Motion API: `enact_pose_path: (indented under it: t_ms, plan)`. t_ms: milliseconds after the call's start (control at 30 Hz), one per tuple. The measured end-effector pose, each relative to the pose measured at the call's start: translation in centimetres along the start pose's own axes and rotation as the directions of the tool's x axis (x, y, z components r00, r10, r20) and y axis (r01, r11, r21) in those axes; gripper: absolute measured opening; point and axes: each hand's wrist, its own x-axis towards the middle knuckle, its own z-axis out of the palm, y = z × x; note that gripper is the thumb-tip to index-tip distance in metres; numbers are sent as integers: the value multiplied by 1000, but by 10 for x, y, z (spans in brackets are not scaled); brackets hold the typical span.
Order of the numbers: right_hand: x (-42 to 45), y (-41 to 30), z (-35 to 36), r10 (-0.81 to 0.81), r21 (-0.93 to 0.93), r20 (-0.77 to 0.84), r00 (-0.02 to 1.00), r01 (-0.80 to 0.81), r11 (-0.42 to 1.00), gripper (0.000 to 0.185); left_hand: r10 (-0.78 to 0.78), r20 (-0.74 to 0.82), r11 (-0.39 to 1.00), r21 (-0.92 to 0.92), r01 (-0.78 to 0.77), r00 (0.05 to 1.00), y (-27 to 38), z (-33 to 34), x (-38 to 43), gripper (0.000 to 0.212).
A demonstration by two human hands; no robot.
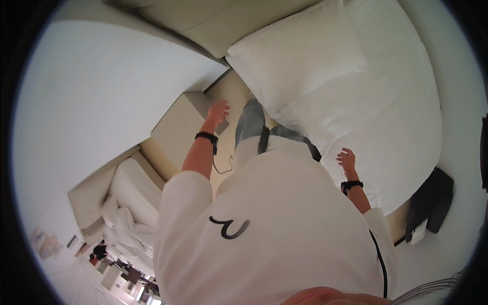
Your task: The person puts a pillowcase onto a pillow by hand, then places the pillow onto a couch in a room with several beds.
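My left hand (219, 111) hangs in the air beside a pale box-shaped cabinet (177, 127), fingers apart and holding nothing. My right hand (347, 160) is over the edge of a bed with a white sheet (389, 126); its fingers are loosely curled apart, with nothing seen in them. Each wrist wears a black band. A white pillow (305, 61) lies at the head of the bed, against a beige padded headboard (213, 23). The bedding is wrinkled near my legs.
A white wall or partition (95, 84) stands at the left. Beyond it is another bed with rumpled white bedding (129, 217), and farther off a person in dark clothes (100, 250). A thin cable (225, 172) lies near my left side. Dark fabric (432, 198) is at the right.
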Motion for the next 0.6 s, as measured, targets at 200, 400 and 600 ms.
enact_pose_path:
  t_ms: [200, 400, 600]
  plan:
    - [-89, 63, 34, 321, 306, -205, 925, -251, 918, 38, 74, 62, 925, 370, -92, 995, 107, 11, 111, 39]
    - [-179, 71, 130, 497, 470, -189, 847, -366, 803, 36, 271, 125, 601, 752, -269, 954, 169, 42, 209, 87]
    - [-257, 83, 197, 569, 637, -161, 806, -356, 684, 35, 32, 49, 930, 364, -48, 998, 199, 62, 228, 86]
